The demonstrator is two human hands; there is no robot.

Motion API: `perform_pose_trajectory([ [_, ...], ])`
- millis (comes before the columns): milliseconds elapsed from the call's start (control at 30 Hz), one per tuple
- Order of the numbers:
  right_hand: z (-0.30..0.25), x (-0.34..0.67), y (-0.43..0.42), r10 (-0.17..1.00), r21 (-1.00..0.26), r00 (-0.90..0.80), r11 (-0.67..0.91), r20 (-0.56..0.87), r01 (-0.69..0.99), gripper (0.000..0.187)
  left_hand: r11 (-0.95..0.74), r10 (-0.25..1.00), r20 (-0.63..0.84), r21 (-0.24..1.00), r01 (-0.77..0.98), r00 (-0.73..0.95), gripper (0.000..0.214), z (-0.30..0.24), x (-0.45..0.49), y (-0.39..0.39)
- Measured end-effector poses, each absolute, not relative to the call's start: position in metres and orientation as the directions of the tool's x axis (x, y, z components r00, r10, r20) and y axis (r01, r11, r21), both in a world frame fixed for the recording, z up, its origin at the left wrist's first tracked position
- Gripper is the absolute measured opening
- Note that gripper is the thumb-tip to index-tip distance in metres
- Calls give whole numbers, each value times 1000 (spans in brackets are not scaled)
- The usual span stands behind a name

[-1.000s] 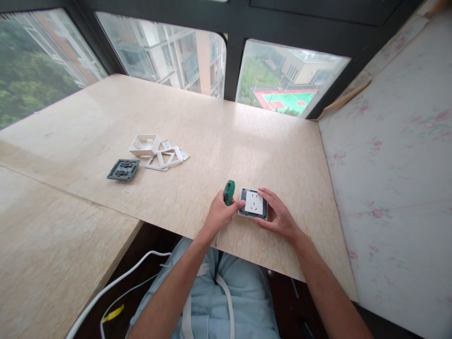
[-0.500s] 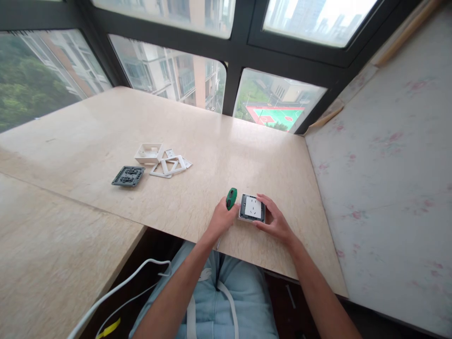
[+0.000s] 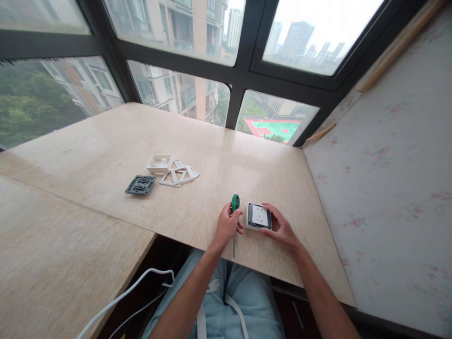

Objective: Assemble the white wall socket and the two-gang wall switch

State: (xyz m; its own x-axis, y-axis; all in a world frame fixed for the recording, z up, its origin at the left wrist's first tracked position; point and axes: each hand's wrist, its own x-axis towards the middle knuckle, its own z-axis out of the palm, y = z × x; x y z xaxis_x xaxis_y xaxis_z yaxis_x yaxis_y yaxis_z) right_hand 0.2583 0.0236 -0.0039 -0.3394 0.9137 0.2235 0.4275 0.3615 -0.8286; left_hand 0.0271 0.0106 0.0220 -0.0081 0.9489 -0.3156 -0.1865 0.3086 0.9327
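A screwdriver (image 3: 235, 202) with a green and black handle is in my left hand (image 3: 228, 223), its metal shaft pointing back toward the table's front edge. Just to the right, a wall socket (image 3: 260, 215) with a white face and dark grey frame sits in a white box on the tabletop. My right hand (image 3: 281, 228) grips that socket from its right side, thumb at the near edge and fingers at the far edge. The underside of the socket is hidden.
Farther left on the marble-patterned table (image 3: 106, 141) lie a dark grey socket module (image 3: 141, 185), an open white box (image 3: 159, 163) and several white frames (image 3: 182, 176). Windows stand behind, a papered wall (image 3: 381, 188) at right. A white cable (image 3: 130, 278) hangs near the front edge.
The screwdriver has turned in my left hand, so its handle stands more upright and its shaft shows below. The camera view has tilted up. My right hand stays on the socket.
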Motion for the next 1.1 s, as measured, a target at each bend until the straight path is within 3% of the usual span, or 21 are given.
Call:
perform_pose_trajectory([
  [167, -8, 259, 23, 923, -837, -321, 343, 214, 427, 67, 242, 967, -248, 966, -89, -64, 63, 20, 15, 10],
  [267, -11, 260, 23, 926, -847, -322, 327, 199, 418, 66, 122, 985, -99, 979, 165, -141, 51, 23, 2, 17],
  [333, -12, 261, 23, 928, -850, -319, 322, 195, 418, 65, 70, 985, -4, 921, 383, -171, 43, 25, -7, 24],
  [433, -13, 262, 23, 932, -852, -308, 313, 191, 420, 64, 87, 985, 20, 806, 586, -174, 41, 28, -14, 35],
  [700, -13, 262, 22, 939, -847, -291, 300, 182, 438, 64, 114, 985, 10, 705, 700, -171, 42, 22, -11, 50],
  [1100, -15, 263, 22, 935, -819, -292, 323, 200, 475, 64, 86, 988, 40, 654, 751, -148, 39, 17, -12, 49],
])
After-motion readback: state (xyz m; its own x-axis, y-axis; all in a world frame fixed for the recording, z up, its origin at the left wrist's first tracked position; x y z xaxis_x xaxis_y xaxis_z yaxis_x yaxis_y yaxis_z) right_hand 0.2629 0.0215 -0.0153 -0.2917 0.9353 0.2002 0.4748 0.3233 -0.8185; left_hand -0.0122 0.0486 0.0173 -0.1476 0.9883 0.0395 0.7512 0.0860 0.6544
